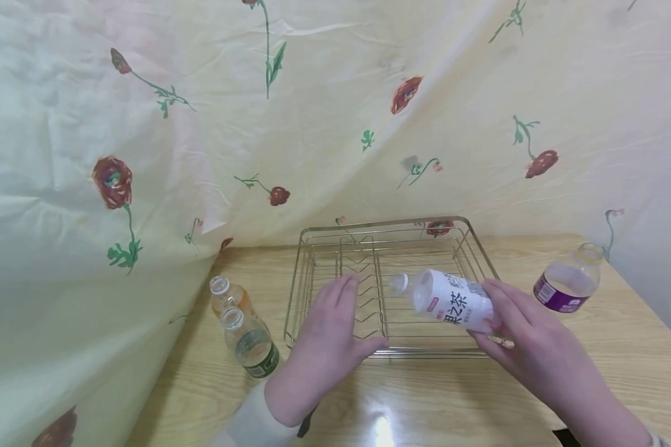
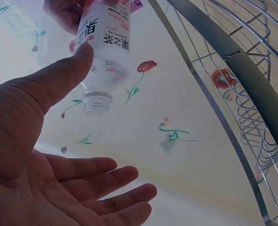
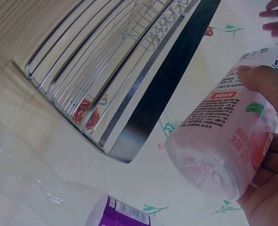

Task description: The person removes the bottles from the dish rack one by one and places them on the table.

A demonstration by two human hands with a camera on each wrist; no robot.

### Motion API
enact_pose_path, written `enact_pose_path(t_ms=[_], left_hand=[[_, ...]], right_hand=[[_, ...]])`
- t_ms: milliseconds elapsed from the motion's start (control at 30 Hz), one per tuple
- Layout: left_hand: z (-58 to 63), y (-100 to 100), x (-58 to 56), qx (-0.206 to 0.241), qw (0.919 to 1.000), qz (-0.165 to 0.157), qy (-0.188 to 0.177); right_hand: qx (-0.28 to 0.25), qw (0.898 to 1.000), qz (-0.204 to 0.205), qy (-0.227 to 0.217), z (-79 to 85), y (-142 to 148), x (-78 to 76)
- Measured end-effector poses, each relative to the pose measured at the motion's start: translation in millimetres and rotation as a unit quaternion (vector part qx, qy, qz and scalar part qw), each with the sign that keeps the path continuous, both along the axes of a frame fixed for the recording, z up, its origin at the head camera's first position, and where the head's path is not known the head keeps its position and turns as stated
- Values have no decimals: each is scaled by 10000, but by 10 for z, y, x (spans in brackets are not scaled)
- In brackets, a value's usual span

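Observation:
My right hand grips a clear plastic bottle with a white label near its base. The bottle lies tilted in the air over the wire rack, its uncapped neck pointing left. In the right wrist view the bottle's base faces the camera, with thumb and fingers round the label. Over the rack's left part, my left hand is held with fingers extended and thumb spread, holding nothing. In the left wrist view its palm shows beside the bottle's threaded neck, with a gap between thumb and fingers.
On the wooden table, a bottle with an orange tint and a clear bottle with a dark green label stand left of the rack. A purple-labelled bottle stands at the right. Flowered cloth hangs behind and along the left.

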State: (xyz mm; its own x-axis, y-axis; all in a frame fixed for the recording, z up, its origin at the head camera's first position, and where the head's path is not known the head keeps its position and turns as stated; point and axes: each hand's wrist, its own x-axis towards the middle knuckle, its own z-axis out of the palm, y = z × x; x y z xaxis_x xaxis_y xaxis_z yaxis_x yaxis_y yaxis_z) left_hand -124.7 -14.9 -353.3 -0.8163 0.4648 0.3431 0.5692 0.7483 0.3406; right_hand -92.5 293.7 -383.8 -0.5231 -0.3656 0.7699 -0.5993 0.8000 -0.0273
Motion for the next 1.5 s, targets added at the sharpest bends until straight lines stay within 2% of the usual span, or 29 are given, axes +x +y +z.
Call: enact_pose_path(t_ms=[167,367,633,800,1133,1333,1500], left_hand=[[-53,-36,-11,-175,9998,-14,-98],[-124,-71,-12,-384,9984,153,-386],[-210,-130,-17,-332,9966,143,-733],[-266,-181,-32,-321,9955,104,-890],[-349,-289,-40,-511,9954,134,-801],[-390,-333,-21,-552,9964,128,-628],[-409,-364,-4,-564,9960,168,-667]], right_hand=[[-1,9995,-243,-194,-15,49,44],[-77,9984,-426,-368,-25,88,88],[-228,9980,-572,-147,-58,110,109],[-389,9973,-599,-175,-70,113,111],[-558,9947,-756,-426,-58,122,164],[-856,9937,-688,-226,-97,124,174],[-802,9937,-759,-195,-98,138,188]])
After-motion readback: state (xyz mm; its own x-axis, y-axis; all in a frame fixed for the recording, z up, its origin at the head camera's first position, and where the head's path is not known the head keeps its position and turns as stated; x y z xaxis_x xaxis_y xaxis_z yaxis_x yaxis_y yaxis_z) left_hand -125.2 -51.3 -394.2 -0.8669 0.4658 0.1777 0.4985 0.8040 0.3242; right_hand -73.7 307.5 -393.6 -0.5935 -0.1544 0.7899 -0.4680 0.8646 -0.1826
